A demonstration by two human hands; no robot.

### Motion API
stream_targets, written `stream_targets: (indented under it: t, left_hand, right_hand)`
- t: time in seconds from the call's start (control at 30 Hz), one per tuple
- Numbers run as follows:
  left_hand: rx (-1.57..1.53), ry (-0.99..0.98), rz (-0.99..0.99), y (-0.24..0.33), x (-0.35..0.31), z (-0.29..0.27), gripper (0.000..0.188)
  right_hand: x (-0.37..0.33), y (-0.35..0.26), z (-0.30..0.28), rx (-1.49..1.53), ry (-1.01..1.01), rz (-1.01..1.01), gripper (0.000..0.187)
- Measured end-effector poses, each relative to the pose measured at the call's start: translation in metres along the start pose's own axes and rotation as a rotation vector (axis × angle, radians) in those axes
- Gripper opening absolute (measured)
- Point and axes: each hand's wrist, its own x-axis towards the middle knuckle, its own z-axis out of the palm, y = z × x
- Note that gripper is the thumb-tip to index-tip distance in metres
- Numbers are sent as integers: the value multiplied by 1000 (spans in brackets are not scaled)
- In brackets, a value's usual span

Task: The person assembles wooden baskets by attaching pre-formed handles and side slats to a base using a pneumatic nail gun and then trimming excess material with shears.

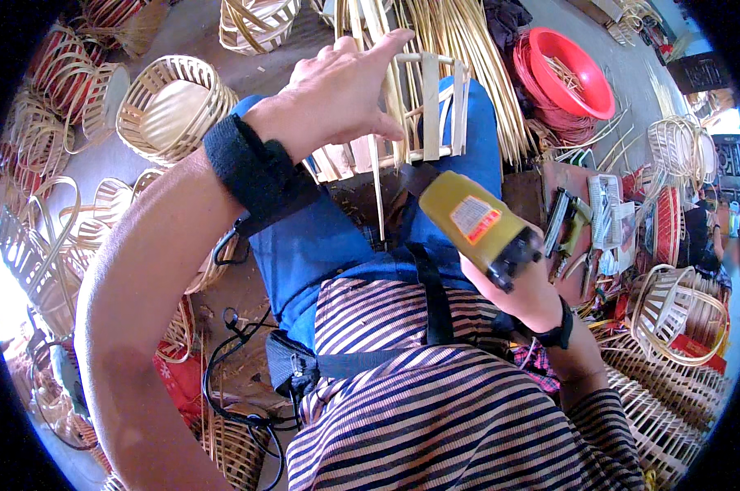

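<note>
A partly built basket frame of pale wooden slats (430,106) rests across my lap between my knees. Over its left part reaches my left hand (329,94), with thumb and forefinger spread wide beside the upright strips. Other fingers are partly hidden behind the hand, and nothing is plainly gripped. In my right hand (509,286) is an olive-yellow staple gun (467,221) with a black end, its nose pointing up and left toward the basket's near rim. The grip and trigger are hidden under the tool's body. A thin pale strip (378,188) hangs down from the basket between my legs.
Finished baskets (173,110) stand on the floor at the left. Long split strips (468,65) lie ahead of my knees. A red basin (573,74) sits on coiled reddish strands at the right. Nearby are more hand tools (568,225) and a white plastic basket (606,211).
</note>
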Motion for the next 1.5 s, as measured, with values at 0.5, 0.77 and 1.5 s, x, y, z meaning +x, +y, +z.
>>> stream_targets:
  t: [0.5, 0.77, 1.5]
  left_hand:
    - [6, -12, -46, 6, 1, 0, 88]
    - [0, -11, -52, 6, 0, -1, 87]
    - [58, 29, -47, 20, 8, 1, 89]
  right_hand:
    - [4, 9, 4, 156, 31, 160, 36]
    - [6, 5, 7, 43, 64, 35, 14]
    - [17, -17, -11, 217, 77, 271, 15]
